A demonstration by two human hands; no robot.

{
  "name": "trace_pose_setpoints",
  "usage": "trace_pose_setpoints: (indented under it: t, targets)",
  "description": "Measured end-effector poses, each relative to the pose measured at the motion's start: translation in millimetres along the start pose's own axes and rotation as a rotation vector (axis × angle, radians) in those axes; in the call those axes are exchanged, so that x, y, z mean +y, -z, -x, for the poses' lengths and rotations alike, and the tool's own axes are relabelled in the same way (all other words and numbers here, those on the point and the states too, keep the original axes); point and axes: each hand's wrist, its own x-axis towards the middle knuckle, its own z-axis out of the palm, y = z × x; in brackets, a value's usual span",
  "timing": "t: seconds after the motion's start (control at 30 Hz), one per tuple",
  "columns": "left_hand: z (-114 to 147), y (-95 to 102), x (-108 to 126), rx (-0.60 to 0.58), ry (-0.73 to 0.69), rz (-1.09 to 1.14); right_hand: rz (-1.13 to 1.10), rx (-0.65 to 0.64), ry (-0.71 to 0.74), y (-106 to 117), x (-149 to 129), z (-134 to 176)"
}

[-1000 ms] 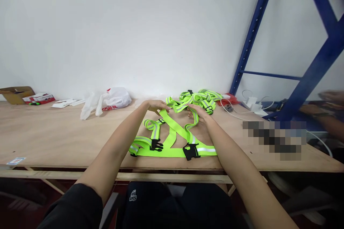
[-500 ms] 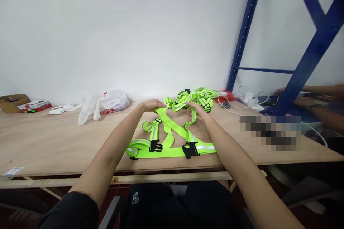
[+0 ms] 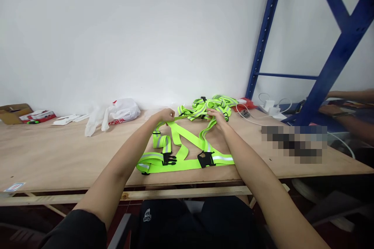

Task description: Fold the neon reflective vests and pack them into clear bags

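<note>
A neon-yellow reflective vest [image 3: 187, 164] made of straps lies spread on the wooden table in front of me. Its black buckle halves [image 3: 206, 159] lie apart at the near side. My left hand [image 3: 166, 115] is closed on a strap at the far left of the vest. Over on the right, my right hand [image 3: 216, 117] grips the other shoulder strap, fingers bent around it. A stretch of strap runs between both hands. Just beyond them sits a heap of similar reflective straps [image 3: 212, 105].
A white plastic bag [image 3: 125, 109] and an open cardboard box [image 3: 16, 113] stand along the wall to the left. On the right are a blue metal rack [image 3: 336, 54], white chargers with cables [image 3: 269, 106], a blurred-out patch, and another person's arms [image 3: 336, 109].
My left hand has curled into a tighter grip, and the strap between my hands is now drawn straighter. The left shoulder strap has shifted left; my right hand has moved slightly right.
</note>
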Motion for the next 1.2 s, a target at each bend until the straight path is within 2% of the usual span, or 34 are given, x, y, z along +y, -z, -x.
trace_pose_setpoints:
  t: [0.27, 0.4, 0.53, 0.67, 0.87, 1.07, 1.2]
  targets:
    - [-3, -7.3, -7, 0.06, 0.004, -0.073, 0.138, -0.012, -0.018, 4, 2, 3]
    - [-5, -5.9, -10, 0.085, 0.002, -0.073, 0.313, -0.008, -0.033, 2, 10, 4]
    - [1, -0.8, -22, 0.068, 0.017, -0.024, 0.547, 0.03, 0.023, 4, 13, 3]
    - [17, 5.9, -46, 0.026, 0.095, 0.018, 0.733, 0.089, 0.104, 5, 11, 3]
    - [44, 2.3, -77, -0.143, 0.288, 0.086, 0.855, 0.138, 0.187, 2, 8, 7]
    - [49, -7.4, -76, -0.265, 0.32, 0.199, 0.871, 0.148, 0.267, -3, 3, 13]
    - [46, -7.7, -74, -0.232, 0.304, 0.282, 0.865, 0.079, 0.37, -22, -13, 21]
